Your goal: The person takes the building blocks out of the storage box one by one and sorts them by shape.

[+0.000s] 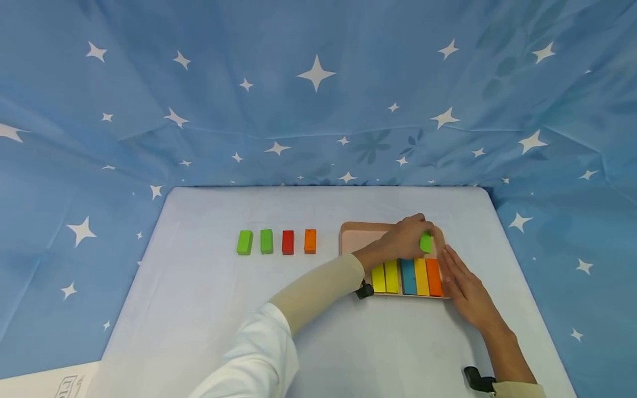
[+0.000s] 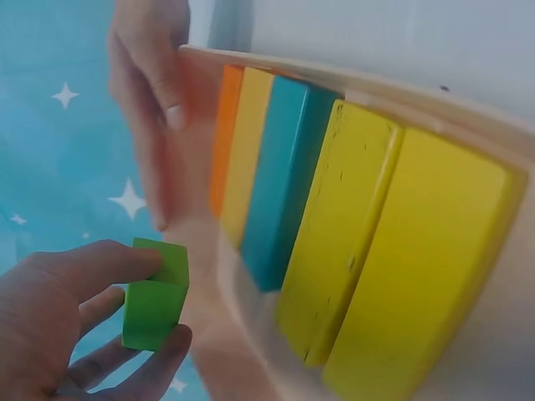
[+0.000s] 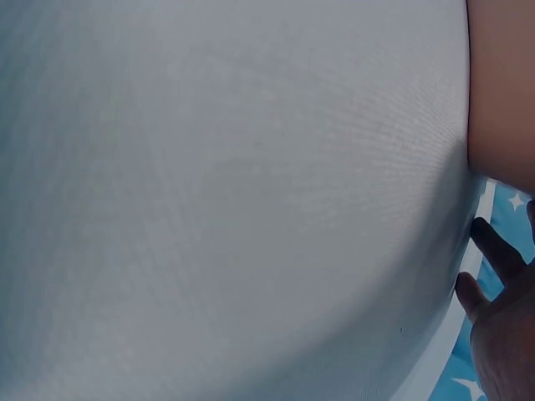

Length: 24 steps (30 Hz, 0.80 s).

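Note:
My left hand (image 1: pixel 409 239) pinches a small green block (image 1: pixel 425 243) between thumb and fingers, above the far right part of a shallow wooden tray (image 1: pixel 365 226). The left wrist view shows that green block (image 2: pixel 155 313) held at its ends, off the tray floor. My right hand (image 1: pixel 468 296) lies along the tray's right side, its fingers straight against the rim. Side by side in the tray's near half are two yellow blocks (image 1: pixel 392 276), a blue block (image 1: pixel 408 276), an amber block (image 1: pixel 421 276) and an orange block (image 1: pixel 434 276).
Left of the tray, a row of small blocks stands on the white table (image 1: pixel 209 309): two green blocks (image 1: pixel 266 241), a red block (image 1: pixel 288 242) and a small orange block (image 1: pixel 311 241). A blue star-patterned cloth (image 1: pixel 278 110) surrounds the table. White printed material (image 1: pixel 50 381) shows at lower left.

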Motion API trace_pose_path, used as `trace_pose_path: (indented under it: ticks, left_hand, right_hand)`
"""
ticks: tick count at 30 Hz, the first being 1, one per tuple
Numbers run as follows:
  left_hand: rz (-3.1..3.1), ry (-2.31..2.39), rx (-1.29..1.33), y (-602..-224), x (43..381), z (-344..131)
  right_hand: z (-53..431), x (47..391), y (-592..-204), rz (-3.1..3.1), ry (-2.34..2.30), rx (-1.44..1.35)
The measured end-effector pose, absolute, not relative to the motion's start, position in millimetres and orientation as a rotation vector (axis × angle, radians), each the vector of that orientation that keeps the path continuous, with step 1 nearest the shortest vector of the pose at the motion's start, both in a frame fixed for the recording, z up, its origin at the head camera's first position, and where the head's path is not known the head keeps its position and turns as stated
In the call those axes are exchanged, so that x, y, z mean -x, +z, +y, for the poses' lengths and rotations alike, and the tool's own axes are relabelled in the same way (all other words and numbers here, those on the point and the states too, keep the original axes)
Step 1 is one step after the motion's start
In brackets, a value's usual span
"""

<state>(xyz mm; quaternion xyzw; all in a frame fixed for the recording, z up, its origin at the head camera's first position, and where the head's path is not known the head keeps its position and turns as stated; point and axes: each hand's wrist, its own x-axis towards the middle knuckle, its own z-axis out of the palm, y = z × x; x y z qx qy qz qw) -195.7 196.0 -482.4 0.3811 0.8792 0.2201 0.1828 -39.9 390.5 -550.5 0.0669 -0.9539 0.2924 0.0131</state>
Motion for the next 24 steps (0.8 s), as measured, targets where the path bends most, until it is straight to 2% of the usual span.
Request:
trace_pose_path:
  ticks: [10, 24]
  left_hand:
    - [2.447, 0.812, -1.146, -464.7, 202.1, 149.3]
    - [2.528, 0.903, -1.021, -455.5, 211.7, 75.4]
  right_hand:
    - [389.0, 37.5, -546.2, -3.019, 0.895, -0.164]
    - [386.0, 39.8, -547.4, -3.022, 0.914, -0.152]
